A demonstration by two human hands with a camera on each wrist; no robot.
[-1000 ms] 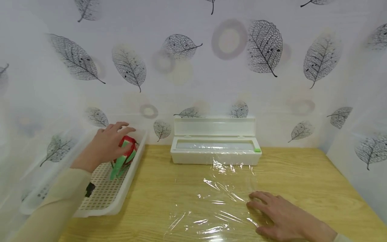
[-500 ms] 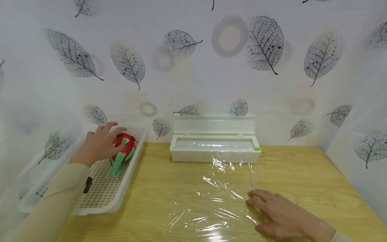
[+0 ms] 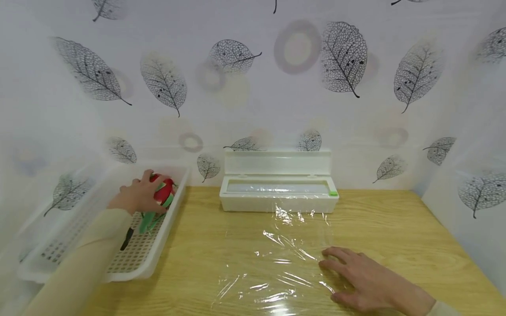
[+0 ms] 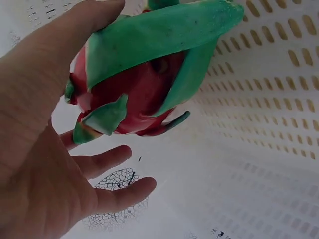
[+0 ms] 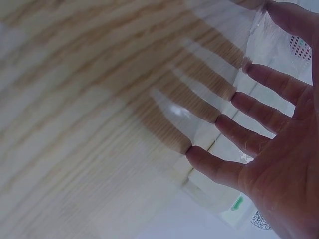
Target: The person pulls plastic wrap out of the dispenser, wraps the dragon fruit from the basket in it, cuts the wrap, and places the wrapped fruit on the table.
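Observation:
A red dragon fruit with green scales [image 3: 163, 193] lies in a white perforated basket [image 3: 152, 263] at the left. My left hand [image 3: 138, 195] is spread over it, thumb on the near side and fingers on the far side. In the left wrist view the thumb lies against the dragon fruit and two fingers extend below it, apart from it. My right hand [image 3: 365, 281] rests its fingertips at the right edge of a sheet of cling film [image 3: 276, 263] on the table. The film runs out of a white cling film box [image 3: 278, 204] with its lid raised.
A black object [image 3: 127, 239] lies in the basket below the left wrist. A small green piece [image 3: 333, 193] sits at the box's right end. A leaf-patterned curtain [image 3: 253, 105] stands behind the wooden table [image 3: 375, 224].
My left hand has moved down closer around the dragon fruit, after drawing slightly back to the left. The right hand and the film have stayed in place.

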